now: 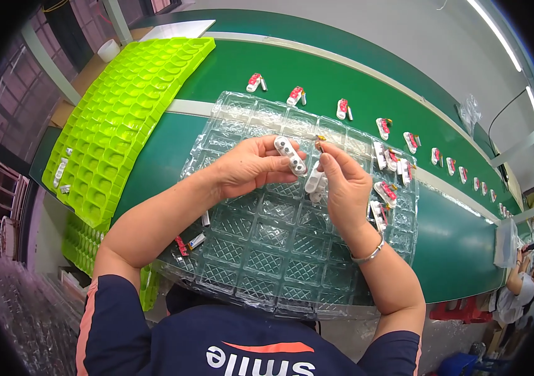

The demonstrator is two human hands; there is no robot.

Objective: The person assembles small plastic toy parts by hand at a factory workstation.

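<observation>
My left hand (251,166) is closed round a small white oblong plastic housing (290,156) with a row of dark round spots along its face. Close beside it, my right hand (345,185) pinches a tiny part with a yellow-brown tip (320,145) between thumb and fingers; its exact kind is too small to tell. Just below those fingertips is another white oblong piece (313,180), and whether the right hand touches it I cannot tell. Both hands are above a clear plastic compartment tray (270,232). Several white housings with red parts (387,193) lie on the tray's right side.
A green conveyor belt (342,81) curves past the far side, carrying spaced white-and-red assemblies (295,95). Lime-green moulded trays (132,94) stand at left. A loose red part (181,245) and a small silvery cylinder (197,240) lie at the tray's left. Another person (520,282) is at far right.
</observation>
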